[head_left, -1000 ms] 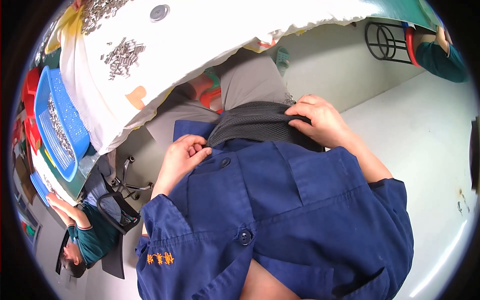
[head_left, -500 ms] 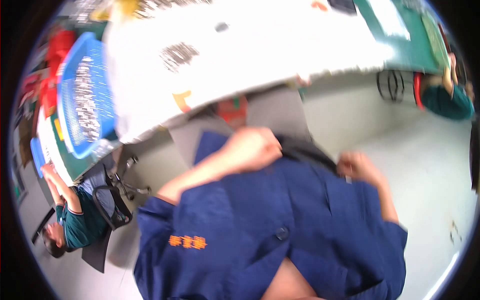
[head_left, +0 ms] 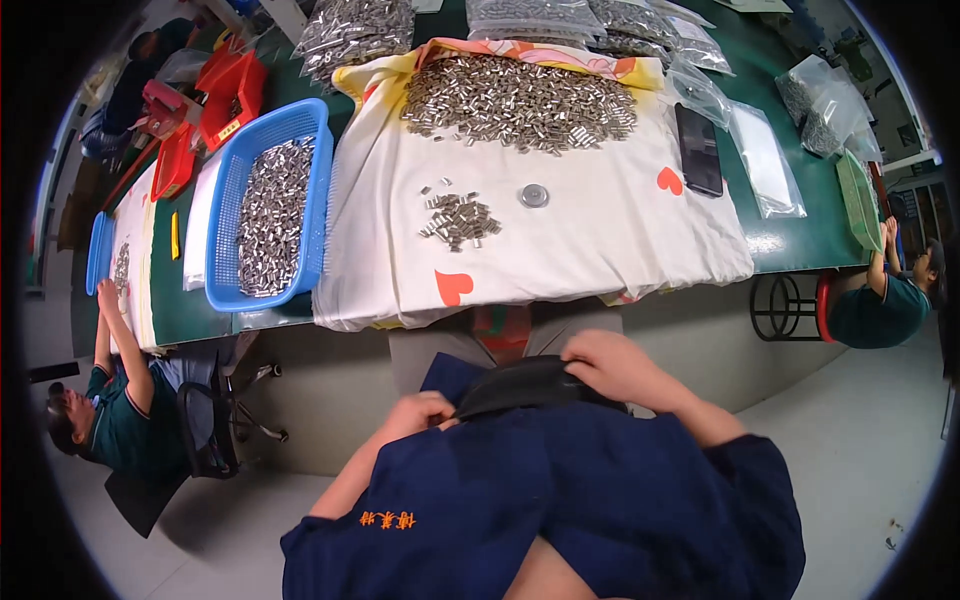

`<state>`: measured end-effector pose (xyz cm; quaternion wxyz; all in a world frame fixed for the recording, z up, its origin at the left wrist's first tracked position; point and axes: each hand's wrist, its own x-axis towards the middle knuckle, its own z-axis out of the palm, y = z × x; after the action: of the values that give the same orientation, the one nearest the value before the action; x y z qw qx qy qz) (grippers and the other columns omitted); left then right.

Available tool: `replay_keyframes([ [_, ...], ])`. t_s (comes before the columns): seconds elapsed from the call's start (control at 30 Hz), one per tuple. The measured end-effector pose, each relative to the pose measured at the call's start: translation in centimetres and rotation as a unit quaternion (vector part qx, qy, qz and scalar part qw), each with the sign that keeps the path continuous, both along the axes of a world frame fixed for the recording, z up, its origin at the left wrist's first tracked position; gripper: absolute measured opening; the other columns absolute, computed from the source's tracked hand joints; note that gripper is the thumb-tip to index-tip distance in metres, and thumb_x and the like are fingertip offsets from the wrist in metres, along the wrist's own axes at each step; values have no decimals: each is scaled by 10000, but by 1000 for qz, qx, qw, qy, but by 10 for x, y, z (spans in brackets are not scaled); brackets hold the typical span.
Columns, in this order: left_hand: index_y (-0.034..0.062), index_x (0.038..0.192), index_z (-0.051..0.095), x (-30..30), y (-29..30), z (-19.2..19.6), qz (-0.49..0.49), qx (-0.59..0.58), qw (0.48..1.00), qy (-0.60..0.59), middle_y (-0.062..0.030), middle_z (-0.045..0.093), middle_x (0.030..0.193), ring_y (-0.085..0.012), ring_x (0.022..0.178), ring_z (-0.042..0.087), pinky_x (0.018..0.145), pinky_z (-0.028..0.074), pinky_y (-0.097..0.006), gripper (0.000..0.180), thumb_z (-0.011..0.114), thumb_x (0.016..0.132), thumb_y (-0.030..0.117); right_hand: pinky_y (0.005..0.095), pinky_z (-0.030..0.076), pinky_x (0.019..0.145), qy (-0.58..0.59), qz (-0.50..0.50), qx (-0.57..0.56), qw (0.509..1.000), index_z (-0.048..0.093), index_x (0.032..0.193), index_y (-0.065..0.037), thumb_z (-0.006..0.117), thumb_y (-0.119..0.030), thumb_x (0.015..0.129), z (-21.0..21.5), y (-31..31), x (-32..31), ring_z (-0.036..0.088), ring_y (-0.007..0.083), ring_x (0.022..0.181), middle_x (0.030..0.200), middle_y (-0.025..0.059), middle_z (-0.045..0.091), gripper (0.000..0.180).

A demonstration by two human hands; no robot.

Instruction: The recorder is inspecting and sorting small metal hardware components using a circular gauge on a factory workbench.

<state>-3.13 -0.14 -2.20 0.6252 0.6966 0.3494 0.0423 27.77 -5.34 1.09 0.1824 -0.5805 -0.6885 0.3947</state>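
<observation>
At my waist, over the dark blue work shirt (head_left: 600,470), lies a wide black band (head_left: 530,385), perhaps a waist pouch. My left hand (head_left: 422,410) is closed on its left end, fingertips curled in. On the upper right edge of the band, my right hand (head_left: 615,365) pinches the black material between thumb and fingers. Both hands are in front of the table edge. Beyond them, a white cloth with red hearts (head_left: 580,250) bears a small heap of short metal sleeves (head_left: 460,220), a round metal disc (head_left: 534,195) and a large pile of sleeves (head_left: 520,105).
A blue basket of metal sleeves (head_left: 322,200) stands left of the cloth; red bins (head_left: 232,95) are beyond it. A black phone (head_left: 698,150) lies on the right. Bagged parts (head_left: 355,35) line the back. Co-workers sit at left (head_left: 135,425) and right (head_left: 880,310).
My view has tilted up and sharpened, showing more of the table. My right hand has come inward onto the black band; my left hand has moved toward its left end.
</observation>
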Motion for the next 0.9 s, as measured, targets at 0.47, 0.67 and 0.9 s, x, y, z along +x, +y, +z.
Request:
replay_keyframes([
  [0.47,48,694,484,-42,-39,-30,207,26,974,85,-3,430,578,-83,546,414,512,385,-231,256,733,646,80,338,449,740,2,59,18,998,598,921,-57,592,-143,728,-24,34,-45,552,267,841,890,119,576,211],
  [0.67,35,835,536,-17,-33,1,172,135,968,121,-63,532,718,-169,610,538,557,454,-266,314,714,580,-7,305,460,735,17,-102,-174,979,581,982,-73,656,-190,711,1,-39,-19,560,215,819,907,88,564,304],
  [0.9,28,809,549,0,-34,-1,138,220,965,44,-77,551,738,-191,599,553,546,462,-265,283,691,573,-41,297,456,712,12,-127,-132,983,583,955,-64,653,-169,715,-11,-32,-27,553,190,789,856,69,564,272],
])
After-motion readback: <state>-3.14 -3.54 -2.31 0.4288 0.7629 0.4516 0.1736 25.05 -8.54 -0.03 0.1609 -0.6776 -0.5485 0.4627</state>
